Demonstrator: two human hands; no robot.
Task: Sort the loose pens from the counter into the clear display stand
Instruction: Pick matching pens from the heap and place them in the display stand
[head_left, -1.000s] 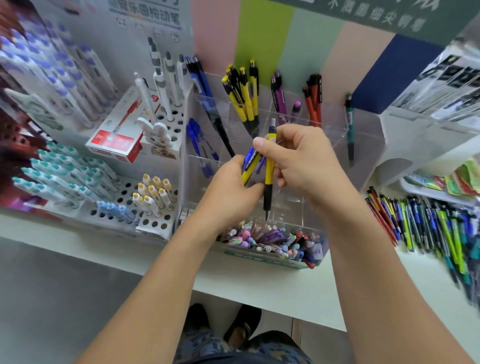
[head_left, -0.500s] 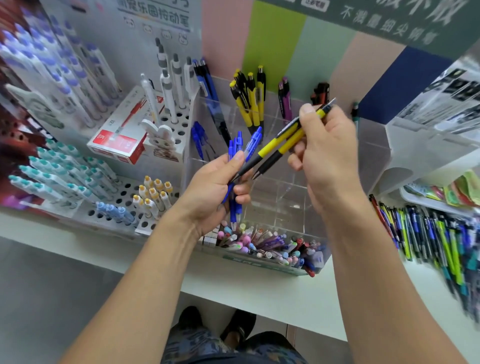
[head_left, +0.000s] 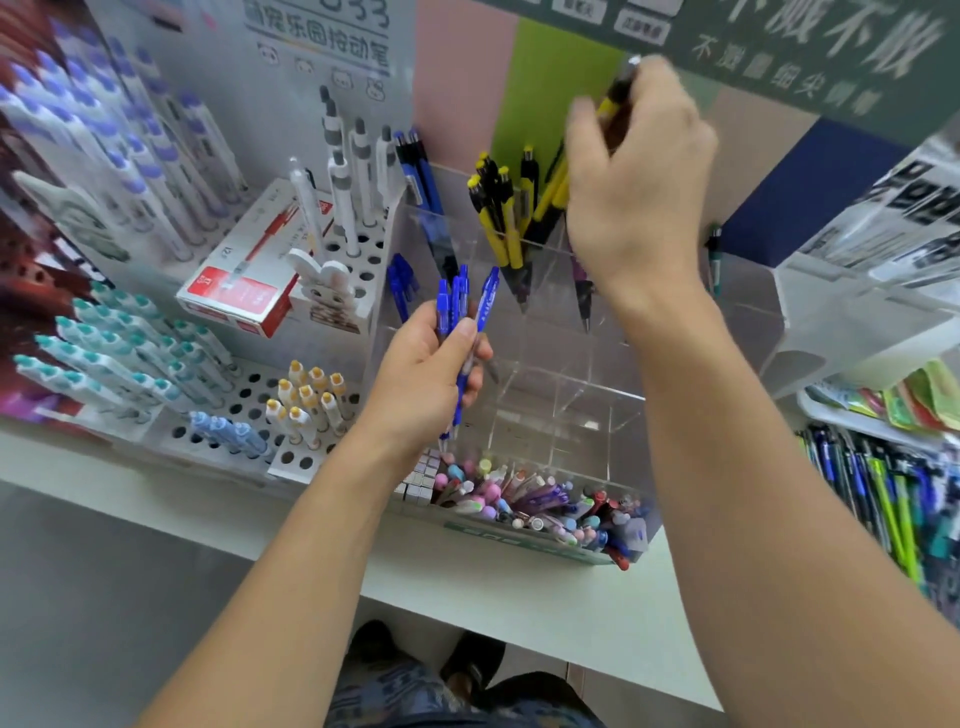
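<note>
The clear display stand (head_left: 561, 415) sits on the white counter in front of me, split into compartments. Yellow-and-black pens (head_left: 498, 218) stand in its back middle compartment, dark blue pens (head_left: 418, 171) in the back left one. My left hand (head_left: 421, 379) grips a small bunch of blue pens (head_left: 460, 306) upright over the stand's left side. My right hand (head_left: 634, 176) is raised over the back compartments and holds yellow-and-black pens (head_left: 615, 98), which are blurred and mostly hidden by the fingers. Loose pens (head_left: 883, 493) lie on the counter at the right.
A front tray (head_left: 540, 509) holds many small pastel pens. White perforated racks (head_left: 249, 405) with teal, cream and white pens fill the left side, beside a red-and-white box (head_left: 244, 291). A clear shelf unit (head_left: 857, 312) stands at right. The counter edge (head_left: 467, 587) runs below.
My right hand has pulled the yellow-and-black pens out of my left hand and carried them up and back over the rear compartments. My left hand keeps only the blue pens.
</note>
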